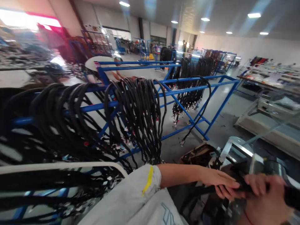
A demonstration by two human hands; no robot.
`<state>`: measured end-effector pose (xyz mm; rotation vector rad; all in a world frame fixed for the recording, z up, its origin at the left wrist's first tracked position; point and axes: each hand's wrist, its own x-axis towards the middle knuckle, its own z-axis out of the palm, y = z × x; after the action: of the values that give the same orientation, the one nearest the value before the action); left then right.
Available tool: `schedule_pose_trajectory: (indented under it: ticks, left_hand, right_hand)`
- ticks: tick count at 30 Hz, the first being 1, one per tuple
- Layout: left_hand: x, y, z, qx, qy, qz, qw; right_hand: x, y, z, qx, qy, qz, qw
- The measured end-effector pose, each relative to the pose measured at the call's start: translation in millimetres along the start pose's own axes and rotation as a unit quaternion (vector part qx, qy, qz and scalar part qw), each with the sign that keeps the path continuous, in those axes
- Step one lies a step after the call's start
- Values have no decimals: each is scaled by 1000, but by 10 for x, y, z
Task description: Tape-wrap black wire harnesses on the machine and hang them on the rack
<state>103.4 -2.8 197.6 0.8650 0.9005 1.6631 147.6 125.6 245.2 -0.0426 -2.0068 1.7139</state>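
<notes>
I'm gripping a black cable bundle (245, 186), my left hand (222, 180) and right hand (267, 197) curled round it, a stretch showing between them; it's probably feeling pliable, so calling for spaced holds.

The held long black bundle (292, 197) looks matt, the blue tubular metal rack (199, 88) smooth and glossy, the pale-grey shirt (131, 193) matt cloth.
</notes>
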Motion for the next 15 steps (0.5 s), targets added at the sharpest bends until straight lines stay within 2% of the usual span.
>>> schedule_pose_trajectory:
  ticks: [2,3,5,7,9,12,13,15]
  left_hand:
    - [106,-168,7,-92,-31,-66,993]
    - [140,-259,31,-129,-30,-98,986]
    - [166,-420,97,-163,-5,-152,975]
    - [166,-517,136,-146,27,-173,974]
    - [190,-544,119,-80,46,-158,983]
    - [281,-518,18,60,87,-88,990]
    - [304,-501,-30,106,106,-66,986]
    - [312,-445,-152,186,121,-46,974]
  right_hand:
    - [-34,-72,-85,-7,55,13,998]
    - [-53,-109,-115,17,60,26,998]
    - [-81,-161,-151,93,24,37,995]
    - [-85,-144,-149,177,29,15,984]
    - [-58,-38,-118,170,102,12,980]
    - [24,237,-99,54,264,41,962]
    - [56,324,-122,21,300,49,952]
    - [115,437,-229,15,326,72,942]
